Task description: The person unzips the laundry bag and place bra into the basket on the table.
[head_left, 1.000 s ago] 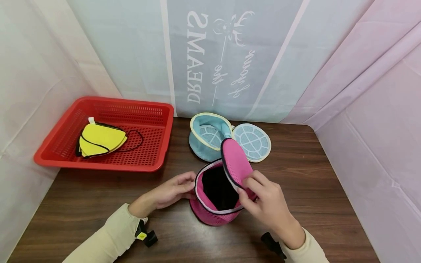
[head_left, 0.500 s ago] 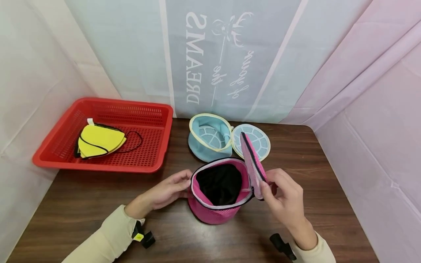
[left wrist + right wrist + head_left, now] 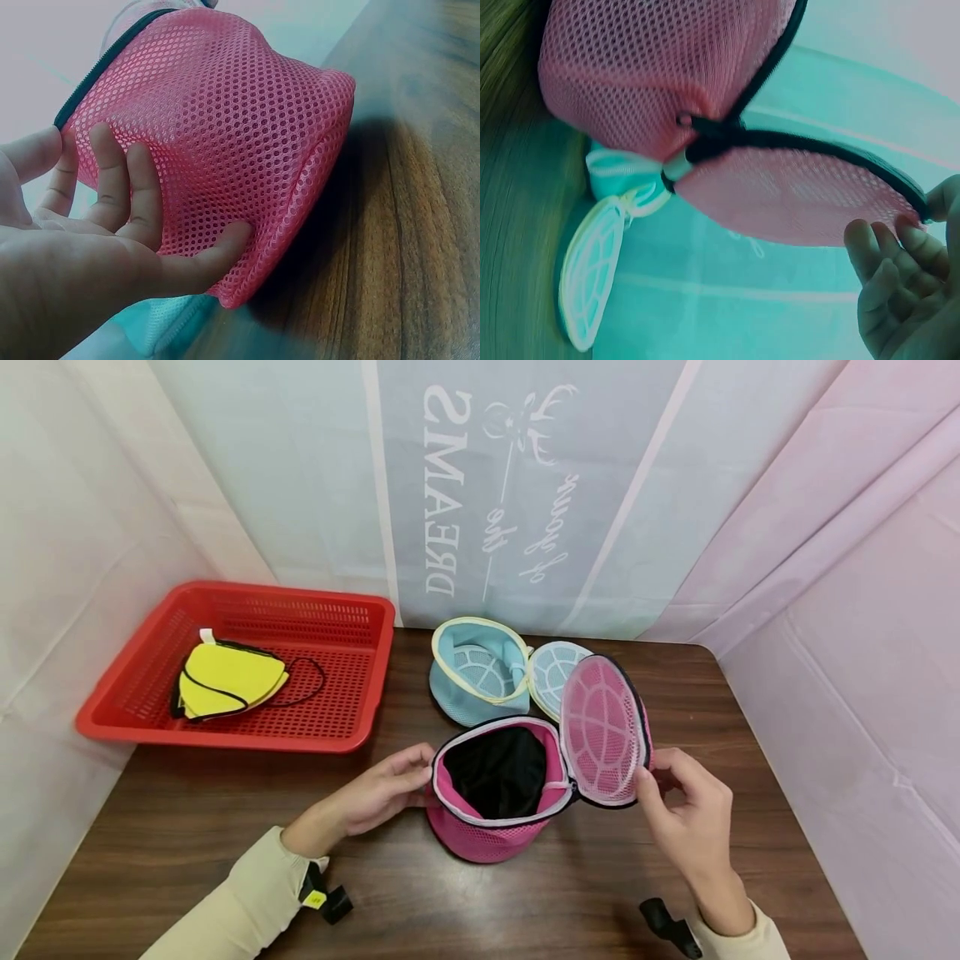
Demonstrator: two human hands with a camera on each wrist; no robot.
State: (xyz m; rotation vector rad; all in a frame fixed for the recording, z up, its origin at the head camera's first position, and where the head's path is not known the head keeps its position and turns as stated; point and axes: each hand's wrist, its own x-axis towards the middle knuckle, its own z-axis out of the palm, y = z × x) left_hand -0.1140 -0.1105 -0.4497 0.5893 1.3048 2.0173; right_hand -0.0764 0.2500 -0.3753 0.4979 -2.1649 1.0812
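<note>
A pink mesh laundry bag point(image 3: 487, 843) stands on the table, its round lid point(image 3: 603, 731) swung up and out to the right. Dark, fabric-like material point(image 3: 498, 772) shows inside. My left hand point(image 3: 382, 793) pinches the zipped rim on the left side between thumb and forefinger; in the left wrist view its other fingers point(image 3: 145, 187) lie along the mesh wall. With thumb and fingertips my right hand point(image 3: 693, 814) holds the lid's outer edge. The zipper pull point(image 3: 686, 118) hangs near the hinge in the right wrist view.
Behind the pink bag stands a blue mesh bag point(image 3: 480, 710), unzipped, with its lid point(image 3: 551, 672) flat on the table and partly hidden. A red perforated basket point(image 3: 345, 739) at the left holds a folded yellow item point(image 3: 232, 677) with black trim. Cloth walls surround the wooden table point(image 3: 360, 893).
My right hand has moved right, swinging the pink lid from over the opening to stand out at the side, inner face showing. My left hand keeps its hold on the rim.
</note>
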